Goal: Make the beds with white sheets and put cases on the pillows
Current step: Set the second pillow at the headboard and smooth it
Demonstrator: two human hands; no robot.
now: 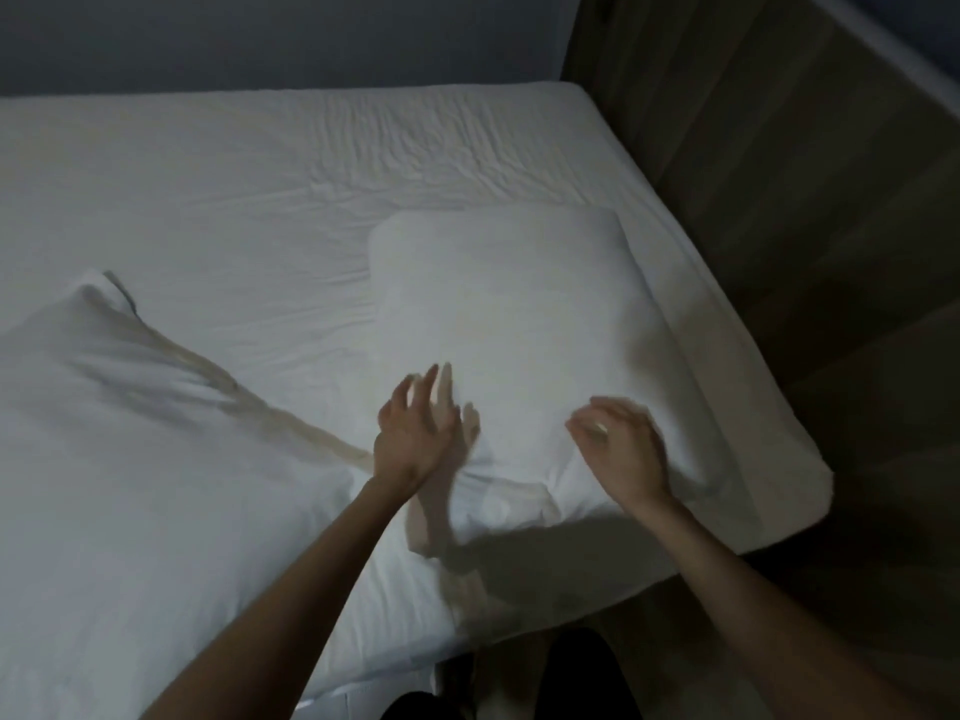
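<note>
Working on pillow (509, 314), flat on white sheet (249, 189), wood panelling (779, 210) off to pillow's right. Long axis: from the end nearest the person straight away, far end tipped slightly left. Looks smooth and squared at far end of pillow; bunched, creased case fabric at near end. Left hand (415, 433) at near-left corner of pillow, fingers spread and straight, holding nothing; can't confirm contact through blur. Right hand (623, 449) over near-right part of pillow, fingers curled down; can't tell whether gripping fabric or just pressing. Bunched end between the two hands, somewhat closer to left hand. Probably calls for tucking or smoothing that loose end, drawing along the long axis toward the person. Second pillow (130, 433) well left of pillow, apart from it, tan strip along its right edge.
</note>
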